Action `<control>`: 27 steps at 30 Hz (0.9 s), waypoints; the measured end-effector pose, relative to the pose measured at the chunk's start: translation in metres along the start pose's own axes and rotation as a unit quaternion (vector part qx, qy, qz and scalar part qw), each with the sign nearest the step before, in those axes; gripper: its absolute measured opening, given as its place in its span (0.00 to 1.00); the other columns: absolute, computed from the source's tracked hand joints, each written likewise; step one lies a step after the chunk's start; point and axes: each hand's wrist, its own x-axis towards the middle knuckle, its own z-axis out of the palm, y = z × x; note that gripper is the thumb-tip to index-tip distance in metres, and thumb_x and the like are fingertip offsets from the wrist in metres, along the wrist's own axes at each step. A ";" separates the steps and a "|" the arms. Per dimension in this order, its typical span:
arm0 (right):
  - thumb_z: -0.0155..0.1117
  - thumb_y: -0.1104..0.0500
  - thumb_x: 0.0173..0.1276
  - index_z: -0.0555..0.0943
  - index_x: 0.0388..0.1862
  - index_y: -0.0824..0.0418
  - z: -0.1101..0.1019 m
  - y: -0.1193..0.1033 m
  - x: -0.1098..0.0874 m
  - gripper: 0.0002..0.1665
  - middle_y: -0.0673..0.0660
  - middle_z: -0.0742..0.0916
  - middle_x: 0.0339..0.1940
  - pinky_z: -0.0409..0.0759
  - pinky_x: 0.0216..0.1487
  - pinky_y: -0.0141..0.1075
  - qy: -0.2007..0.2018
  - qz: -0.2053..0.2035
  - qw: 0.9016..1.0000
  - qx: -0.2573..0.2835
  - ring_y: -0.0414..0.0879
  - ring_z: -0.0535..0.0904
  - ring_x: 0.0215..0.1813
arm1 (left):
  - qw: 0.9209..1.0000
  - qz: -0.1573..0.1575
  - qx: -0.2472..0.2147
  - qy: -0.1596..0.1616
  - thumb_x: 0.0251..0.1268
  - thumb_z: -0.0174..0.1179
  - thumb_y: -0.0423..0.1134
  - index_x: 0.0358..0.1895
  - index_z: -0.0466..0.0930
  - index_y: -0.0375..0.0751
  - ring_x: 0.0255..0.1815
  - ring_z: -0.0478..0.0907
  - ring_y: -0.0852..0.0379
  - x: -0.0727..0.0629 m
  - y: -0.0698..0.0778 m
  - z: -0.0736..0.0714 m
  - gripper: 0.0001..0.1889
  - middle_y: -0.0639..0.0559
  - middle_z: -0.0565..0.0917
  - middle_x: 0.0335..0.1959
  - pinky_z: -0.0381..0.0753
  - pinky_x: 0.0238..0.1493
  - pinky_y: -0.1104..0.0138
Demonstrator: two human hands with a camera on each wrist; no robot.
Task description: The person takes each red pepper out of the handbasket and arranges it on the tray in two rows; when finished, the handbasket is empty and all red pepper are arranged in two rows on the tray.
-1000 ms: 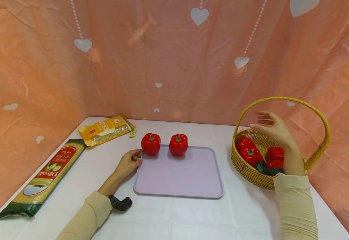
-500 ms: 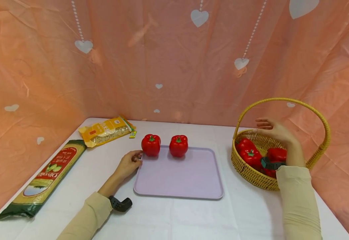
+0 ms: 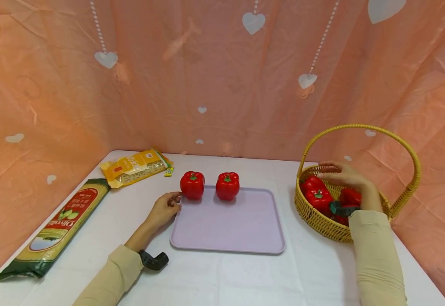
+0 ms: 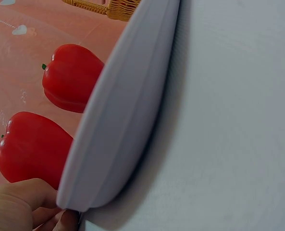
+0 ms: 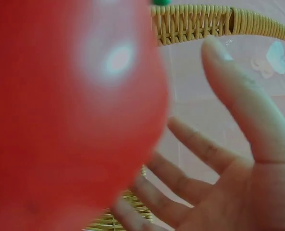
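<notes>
My left hand [image 3: 165,208] is at the left edge of a lilac tray [image 3: 228,225]. In the left wrist view, its curled fingers [image 4: 29,197] hold the tray's rim at the corner, close to a red bell pepper [image 4: 34,147]. A second red bell pepper [image 3: 227,185] stands beside that one at the tray's back edge. My right hand [image 3: 345,175] reaches over the wicker basket [image 3: 323,225], beneath its handle, with fingers spread and nothing held. Several red bell peppers [image 3: 318,199] lie in the basket, and one pepper [image 5: 75,115] fills the right wrist view's left half.
A long pasta packet [image 3: 58,225] lies along the table's left side. Behind it is a yellow clear-windowed food bag [image 3: 136,165]. The basket's tall handle [image 3: 360,126] arches above my right wrist. A pink curtain [image 3: 207,76] hangs behind the white table [image 3: 222,276].
My right hand has come down from the height of the basket's handle into the basket's opening. My left hand, the tray and the two peppers on it have not moved.
</notes>
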 end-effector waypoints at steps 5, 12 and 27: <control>0.55 0.55 0.69 0.57 0.68 0.69 0.006 0.004 0.001 0.35 0.70 0.67 0.65 0.68 0.59 0.53 -0.028 0.016 0.999 0.017 0.61 0.65 0.62 | 1.000 0.000 -0.001 -0.002 0.54 0.54 0.23 0.56 0.70 0.23 0.34 0.69 0.54 -0.001 0.000 0.000 0.23 0.36 0.76 0.43 0.70 0.28 0.73; 0.54 0.52 0.69 0.51 0.71 0.66 0.014 0.008 0.006 0.39 0.72 0.60 0.68 0.71 0.55 0.43 -0.074 0.066 0.993 0.060 0.59 0.65 0.62 | 1.000 0.007 0.002 0.001 0.53 0.53 0.23 0.56 0.71 0.23 0.33 0.69 0.56 0.000 0.001 0.000 0.23 0.35 0.77 0.43 0.70 0.28 0.73; 0.55 0.44 0.66 0.44 0.75 0.62 0.023 0.007 0.008 0.49 0.69 0.53 0.70 0.78 0.45 0.41 -0.068 0.147 0.985 0.063 0.58 0.68 0.56 | 1.000 0.013 0.005 0.004 0.52 0.54 0.24 0.56 0.71 0.24 0.35 0.70 0.55 0.003 -0.003 0.001 0.23 0.37 0.77 0.42 0.71 0.30 0.72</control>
